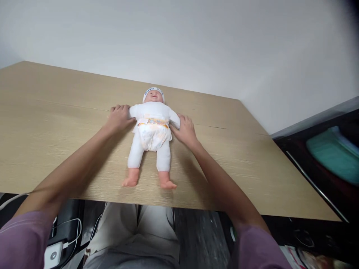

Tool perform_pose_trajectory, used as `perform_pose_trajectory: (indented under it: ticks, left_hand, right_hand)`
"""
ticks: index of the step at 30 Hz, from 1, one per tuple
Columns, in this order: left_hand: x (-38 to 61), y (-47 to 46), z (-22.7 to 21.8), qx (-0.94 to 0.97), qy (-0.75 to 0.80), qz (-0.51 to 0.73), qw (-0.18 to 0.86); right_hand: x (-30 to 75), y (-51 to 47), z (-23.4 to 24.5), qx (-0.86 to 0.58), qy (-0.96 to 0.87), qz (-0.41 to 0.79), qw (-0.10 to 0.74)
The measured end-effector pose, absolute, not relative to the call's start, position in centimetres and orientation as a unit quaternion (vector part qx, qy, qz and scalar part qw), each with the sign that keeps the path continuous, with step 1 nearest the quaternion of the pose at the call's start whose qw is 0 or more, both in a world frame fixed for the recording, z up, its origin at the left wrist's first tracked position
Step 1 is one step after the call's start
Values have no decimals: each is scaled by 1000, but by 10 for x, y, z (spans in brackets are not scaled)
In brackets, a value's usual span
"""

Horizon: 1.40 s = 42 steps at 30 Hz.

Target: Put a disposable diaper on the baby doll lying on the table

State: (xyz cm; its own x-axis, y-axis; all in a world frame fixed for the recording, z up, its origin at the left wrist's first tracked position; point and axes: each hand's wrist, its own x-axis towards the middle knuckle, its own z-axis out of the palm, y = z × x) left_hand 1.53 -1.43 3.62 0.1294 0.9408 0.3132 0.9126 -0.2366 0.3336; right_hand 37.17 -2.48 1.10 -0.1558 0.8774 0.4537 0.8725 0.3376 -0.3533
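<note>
A baby doll (153,111) lies face up on the table, its head away from me and its feet toward the near edge. Its body is white, and a white headband with lettering (153,90) circles its head. Around its hips is a white diaper (153,137) with an orange patterned waistband. My left hand (119,117) is closed around the end of the doll's arm on the left. On the other side, my right hand (185,130) grips the end of the opposite arm. Both doll hands are hidden by my fingers.
The light wooden table (70,149) meets a pale wall (179,41) at the back. To the right is a dark unit (294,149) with a teal item (331,155) on it. A white device with a cable (53,255) sits below the table's near edge at left.
</note>
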Motion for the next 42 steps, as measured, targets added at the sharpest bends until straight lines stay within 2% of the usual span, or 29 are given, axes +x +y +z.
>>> perform_pose_trajectory:
  ticks: [6, 9, 12, 14, 17, 22, 25, 29, 32, 36, 38, 42]
  left_hand:
    - [29, -29, 54, 722, 651, 231, 43]
    - [28, -93, 71, 719, 646, 243, 77]
    - [27, -199, 75, 741, 607, 265, 115]
    - [26, -284, 62, 743, 591, 262, 174]
    - [23, -411, 15, 738, 576, 250, 248]
    - [15, -539, -60, 713, 588, 225, 308]
    - [12, -554, -63, 680, 622, 141, 362]
    - [9, -542, -48, 702, 610, 69, 362]
    - [9, -535, -42, 747, 604, 45, 276]
    - [23, -529, -23, 809, 560, 101, 147]
    - [41, -518, -7, 836, 501, 137, 177]
    - [91, -479, 6, 860, 353, 147, 338]
  right_hand:
    - [359, -17, 24, -608, -738, -1, 291]
    - [371, -49, 48, -581, -750, 11, 316]
    - [392, -107, 79, -504, -796, 30, 333]
    - [407, -162, 98, -459, -830, 45, 315]
    - [419, -255, 106, -416, -870, 62, 259]
    - [398, -379, 54, -399, -897, 67, 180]
    - [373, -403, 2, -409, -896, 66, 161]
    - [356, -401, -54, -488, -848, 161, 132]
    - [365, -406, -71, -515, -804, 248, 164]
    - [383, -432, -65, -502, -741, 386, 222]
    - [385, -444, -61, -502, -717, 424, 231]
    - [382, -450, -71, -510, -706, 405, 279]
